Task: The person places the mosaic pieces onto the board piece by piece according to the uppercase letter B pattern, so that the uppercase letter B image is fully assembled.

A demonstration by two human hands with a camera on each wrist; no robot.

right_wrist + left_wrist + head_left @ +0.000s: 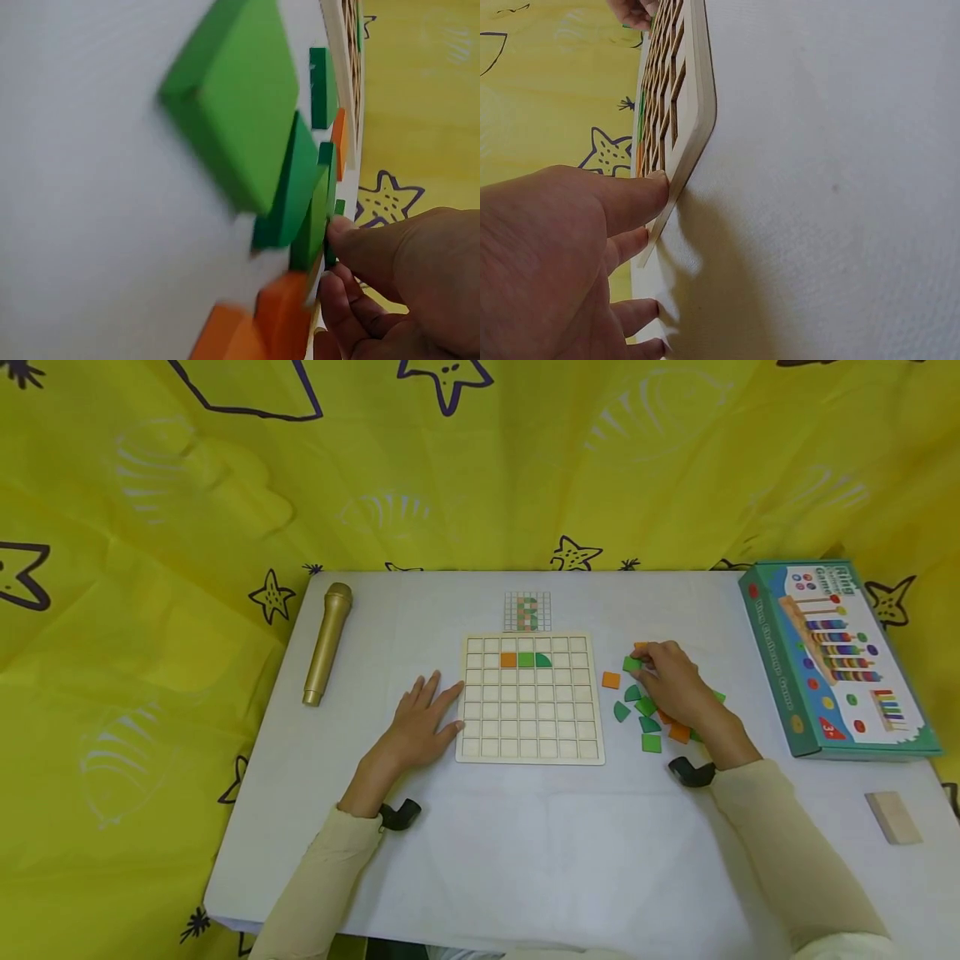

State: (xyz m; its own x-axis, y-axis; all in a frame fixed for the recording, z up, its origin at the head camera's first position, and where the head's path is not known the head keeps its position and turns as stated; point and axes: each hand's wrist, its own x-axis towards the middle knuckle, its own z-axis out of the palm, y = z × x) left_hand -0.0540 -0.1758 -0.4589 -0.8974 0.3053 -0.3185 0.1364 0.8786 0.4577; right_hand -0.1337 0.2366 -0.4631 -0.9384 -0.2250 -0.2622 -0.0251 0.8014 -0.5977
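Height should help the right hand (673,681), pinching a green square (632,664), clear pieces (645,707) beside its fingers while the left hand (420,727), fingers spread, steadies the board (529,759).

left hand (417,729): fingers straight and spread, thumb apart
right hand (677,687): fingers bent, tips close to the thumb
left forearm (327,870): slants forward and inward
right forearm (783,843): slants inward too
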